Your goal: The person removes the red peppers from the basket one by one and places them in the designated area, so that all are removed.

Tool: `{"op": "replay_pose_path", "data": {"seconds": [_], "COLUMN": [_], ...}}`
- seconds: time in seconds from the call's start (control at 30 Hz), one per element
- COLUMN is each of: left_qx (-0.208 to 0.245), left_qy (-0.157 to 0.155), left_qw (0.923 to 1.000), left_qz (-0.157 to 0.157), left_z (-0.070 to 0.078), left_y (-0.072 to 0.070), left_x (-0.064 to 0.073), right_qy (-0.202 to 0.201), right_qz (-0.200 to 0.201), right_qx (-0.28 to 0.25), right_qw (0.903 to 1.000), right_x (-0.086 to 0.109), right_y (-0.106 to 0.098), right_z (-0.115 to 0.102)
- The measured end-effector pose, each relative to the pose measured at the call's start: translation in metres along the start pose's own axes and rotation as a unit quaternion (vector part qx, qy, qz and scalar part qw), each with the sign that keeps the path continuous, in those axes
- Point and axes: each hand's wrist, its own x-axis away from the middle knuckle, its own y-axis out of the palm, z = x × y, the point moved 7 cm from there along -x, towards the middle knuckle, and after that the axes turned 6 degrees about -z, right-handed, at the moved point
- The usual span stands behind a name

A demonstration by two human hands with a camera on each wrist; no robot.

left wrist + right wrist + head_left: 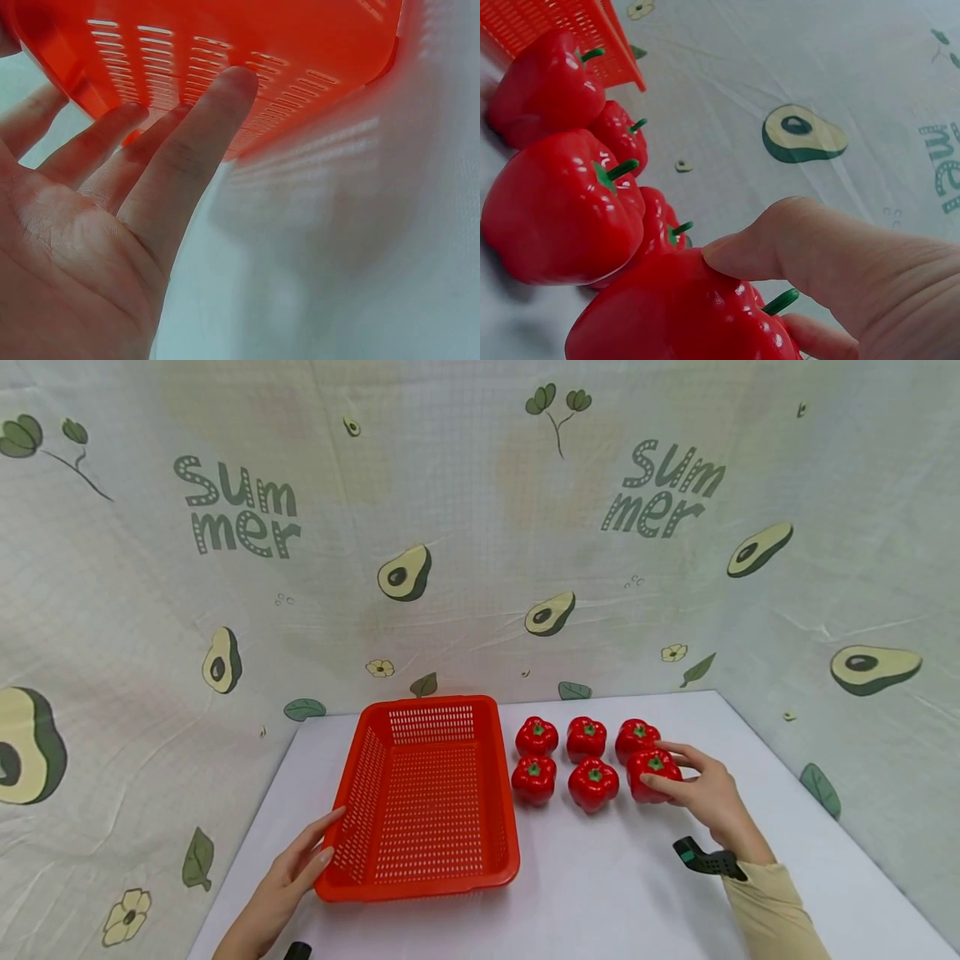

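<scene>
My right hand (701, 789) holds a red bell pepper (654, 774) at the right front of the group, thumb on the near side and fingers on the far side. In the right wrist view, the thumb lies on that glossy pepper (682, 315) beside its green stem. On the left, an orange-red plastic basket (510, 827) with slotted walls stands on the table. My left hand (288, 872) touches its left rim with thumb and forefinger tips. The left wrist view shows the other fingers (187, 161) fairly straight under the rim, against the slotted side wall.
Several more red bell peppers stand in two rows right of the basket, among them a front middle pepper (593, 785) and a back right pepper (636, 739). The white table (600, 893) meets a hanging cloth (465, 635) printed with avocados at the back and sides.
</scene>
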Motion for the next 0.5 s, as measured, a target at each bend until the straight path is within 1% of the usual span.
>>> {"op": "replay_pose_path", "data": {"seconds": [0.2, 0.5], "left_qx": [-0.001, -0.011], "left_qy": [-0.004, 0.012], "left_qw": [1.0000, 0.9998], "left_qz": [0.003, 0.007], "left_z": [-0.002, -0.002], "left_y": [0.000, 0.001], "left_x": [-0.001, 0.000], "right_qy": [0.008, 0.030], "right_qz": [-0.002, -0.021], "right_qx": [0.000, -0.003], "right_qw": [1.0000, 0.9993], "right_x": [-0.001, -0.002], "right_y": [0.003, 0.011], "right_z": [0.006, 0.017]}}
